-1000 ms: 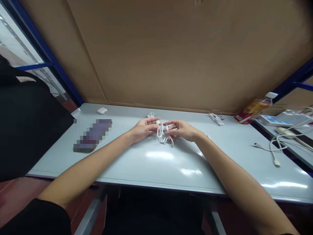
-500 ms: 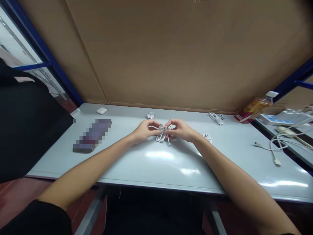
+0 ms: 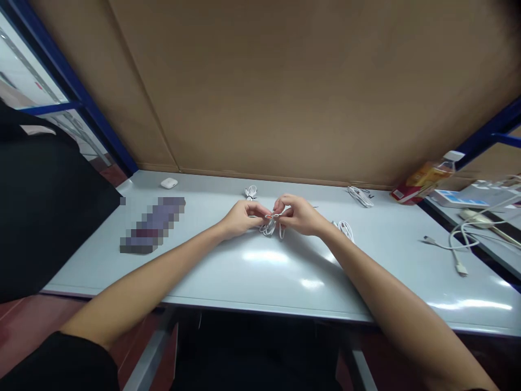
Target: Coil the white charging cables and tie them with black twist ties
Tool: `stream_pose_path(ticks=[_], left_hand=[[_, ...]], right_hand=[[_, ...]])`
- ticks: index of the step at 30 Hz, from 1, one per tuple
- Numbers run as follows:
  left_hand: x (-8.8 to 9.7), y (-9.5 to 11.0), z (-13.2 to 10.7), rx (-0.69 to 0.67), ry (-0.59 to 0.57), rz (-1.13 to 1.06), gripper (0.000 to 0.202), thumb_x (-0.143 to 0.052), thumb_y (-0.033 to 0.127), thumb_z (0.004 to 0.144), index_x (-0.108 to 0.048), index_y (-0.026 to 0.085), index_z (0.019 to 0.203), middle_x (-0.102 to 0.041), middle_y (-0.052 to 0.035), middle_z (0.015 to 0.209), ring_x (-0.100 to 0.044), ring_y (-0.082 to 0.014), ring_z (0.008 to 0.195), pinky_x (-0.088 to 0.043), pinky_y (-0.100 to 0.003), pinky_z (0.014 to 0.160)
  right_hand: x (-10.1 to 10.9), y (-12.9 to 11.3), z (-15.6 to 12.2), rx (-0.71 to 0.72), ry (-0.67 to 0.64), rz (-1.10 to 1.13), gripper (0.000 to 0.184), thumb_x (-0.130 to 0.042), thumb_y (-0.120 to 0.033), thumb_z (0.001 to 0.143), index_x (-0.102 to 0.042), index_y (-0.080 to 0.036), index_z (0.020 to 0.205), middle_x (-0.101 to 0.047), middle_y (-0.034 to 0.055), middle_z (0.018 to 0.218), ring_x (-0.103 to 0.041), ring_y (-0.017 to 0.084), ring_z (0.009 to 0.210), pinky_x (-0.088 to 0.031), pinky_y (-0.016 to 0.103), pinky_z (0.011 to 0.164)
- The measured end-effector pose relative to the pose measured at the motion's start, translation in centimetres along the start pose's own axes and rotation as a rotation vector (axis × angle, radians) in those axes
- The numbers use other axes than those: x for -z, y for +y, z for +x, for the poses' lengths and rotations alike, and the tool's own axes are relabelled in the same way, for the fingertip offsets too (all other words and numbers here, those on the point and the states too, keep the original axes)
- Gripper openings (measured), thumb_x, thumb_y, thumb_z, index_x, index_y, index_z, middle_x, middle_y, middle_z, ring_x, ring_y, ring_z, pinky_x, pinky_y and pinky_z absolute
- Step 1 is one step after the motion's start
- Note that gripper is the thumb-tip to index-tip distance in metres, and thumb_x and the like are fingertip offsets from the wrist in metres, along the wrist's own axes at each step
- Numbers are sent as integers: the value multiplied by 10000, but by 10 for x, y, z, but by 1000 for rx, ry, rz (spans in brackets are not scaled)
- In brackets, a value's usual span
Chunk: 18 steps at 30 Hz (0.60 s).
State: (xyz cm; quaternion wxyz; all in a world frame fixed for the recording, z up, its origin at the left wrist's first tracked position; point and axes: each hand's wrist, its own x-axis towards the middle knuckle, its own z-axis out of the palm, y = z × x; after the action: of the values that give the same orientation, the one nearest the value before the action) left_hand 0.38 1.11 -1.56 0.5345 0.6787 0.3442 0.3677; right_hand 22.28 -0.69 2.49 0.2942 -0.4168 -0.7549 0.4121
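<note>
A coiled white cable lies between my two hands at the middle of the pale grey table. My left hand pinches the coil from the left. From the right, my right hand grips it with thumb and fingertips at the coil's top. The fingertips of both hands meet over the bundle, so its top is partly hidden. Another white cable coil rests just behind my right wrist.
A small white cable coil and a white earbud case lie near the cardboard back wall. More cable, a bottle and loose white cables are at the right. A blurred dark object sits at the left.
My hands went from flat and apart, with the cable looped over the fingers, to pinched together over the bundled coil. The coil has been drawn tighter.
</note>
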Motion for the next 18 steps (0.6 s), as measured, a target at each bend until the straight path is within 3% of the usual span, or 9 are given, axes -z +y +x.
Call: stream_pose_path(ticks=[5,8,11,14,18], left_hand=[[12,17,3,27,74,20,433,-802,395,789,-725,160,1145,-754,-115,1050,-684,-170,775,-549,-302,679],[34,34,5,45,204,79,510,-775,432,804,-702,196,1250,-719,-122,1165,-606,-123,718,-410,-214,512],[59,44,5,134,287,108,503,-798,432,763,-739,207,1209,-726,-98,1093,-492,-88,628,-302,-209,475],[75,47,3,213,248,199,458,-804,442,732,-782,230,1138,-732,-67,1004,-499,-105,638,-314,-229,505],[80,45,0,266,93,300,438,-800,457,723,-802,253,1110,-741,-52,972,-548,-139,679,-331,-249,524]], right_hand=[[19,-13,-5,-121,20,-32,168,-719,-315,819,-608,-215,896,-654,-9,680,-669,179,594,-480,281,548],[49,-11,-10,-189,-1,-4,245,-743,-299,801,-670,-207,1016,-678,4,770,-644,145,598,-503,282,585],[83,-1,-18,-276,-44,37,412,-785,-328,777,-684,-217,1160,-686,25,888,-623,129,603,-511,287,580],[107,9,-25,-338,-29,60,464,-815,-379,754,-701,-220,1175,-680,31,902,-600,118,590,-509,290,573],[118,13,-30,-389,-19,90,511,-833,-415,734,-708,-227,1192,-672,19,823,-593,126,582,-535,311,588]])
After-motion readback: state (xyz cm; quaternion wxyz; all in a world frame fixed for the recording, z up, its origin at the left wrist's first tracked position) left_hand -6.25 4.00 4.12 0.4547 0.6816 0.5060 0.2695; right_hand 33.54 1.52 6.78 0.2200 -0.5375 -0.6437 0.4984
